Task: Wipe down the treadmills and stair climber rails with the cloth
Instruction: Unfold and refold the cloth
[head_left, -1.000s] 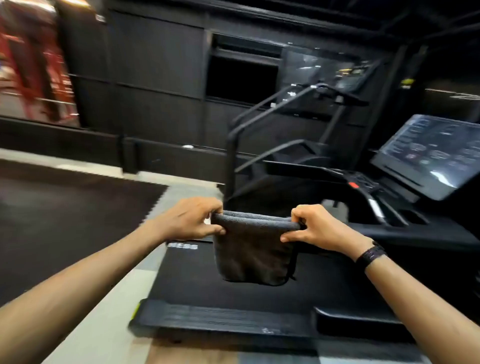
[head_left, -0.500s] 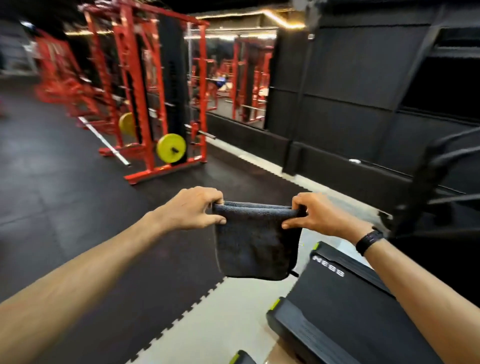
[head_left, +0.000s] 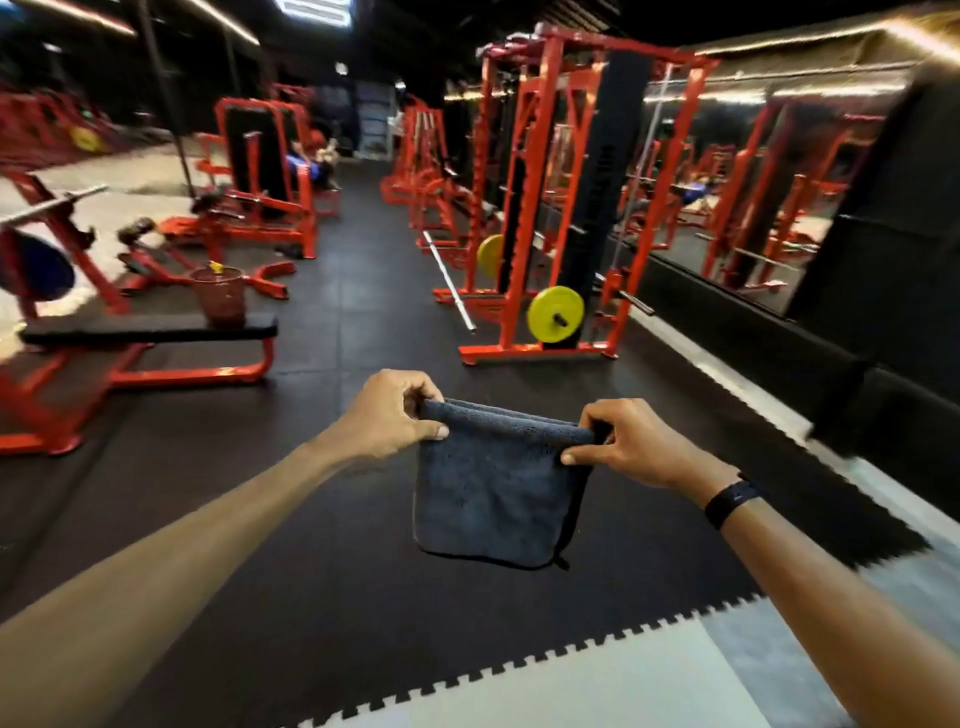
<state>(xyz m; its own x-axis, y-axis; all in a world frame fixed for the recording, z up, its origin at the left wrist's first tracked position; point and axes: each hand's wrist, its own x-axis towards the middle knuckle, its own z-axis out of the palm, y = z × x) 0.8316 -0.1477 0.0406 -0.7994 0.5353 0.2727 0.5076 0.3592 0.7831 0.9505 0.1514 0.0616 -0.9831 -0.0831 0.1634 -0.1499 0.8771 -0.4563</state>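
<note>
Blurred gym racks (head_left: 545, 208) behind; 2 hands (head_left: 387, 415) pinch cloth (head_left: 493, 488).

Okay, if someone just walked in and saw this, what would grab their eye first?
Probably the dark grey cloth hanging front and centre, its top edge pinched by the left hand and the right hand. Behind it, the red rack with a yellow weight plate stands right of the black floor mat.
</note>
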